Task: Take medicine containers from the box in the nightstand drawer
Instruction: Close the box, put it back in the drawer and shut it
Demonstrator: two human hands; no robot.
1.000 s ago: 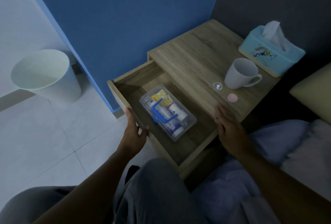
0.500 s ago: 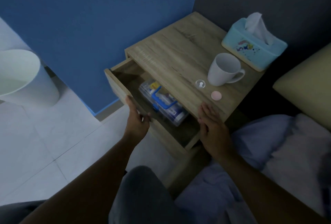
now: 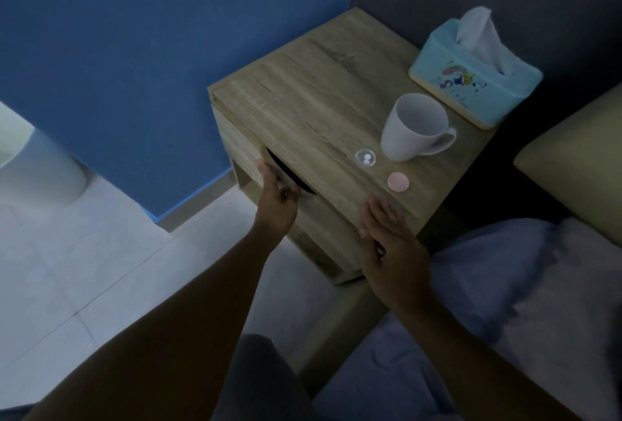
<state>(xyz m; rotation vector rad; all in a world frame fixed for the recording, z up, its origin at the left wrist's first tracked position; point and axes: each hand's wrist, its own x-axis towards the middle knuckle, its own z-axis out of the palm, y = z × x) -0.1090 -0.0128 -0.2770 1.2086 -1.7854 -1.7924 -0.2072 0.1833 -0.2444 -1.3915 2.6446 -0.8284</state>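
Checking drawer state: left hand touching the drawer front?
Touching. Head view shows the left hand with fingers on the drawer front at the handle slot.

Drawer (image 3: pixel 304 215) pushed in to a dark slit, so nothing of its inside can be made out. Left hand (image 3: pixel 276 205) at that slit, fingertips lost in shadow. White bin (image 3: pixel 37 171) cut off by the left edge. Small clear cup (image 3: pixel 365 158) with white bits too small to identify. Pillow (image 3: pixel 572 164) cropped at the right edge.
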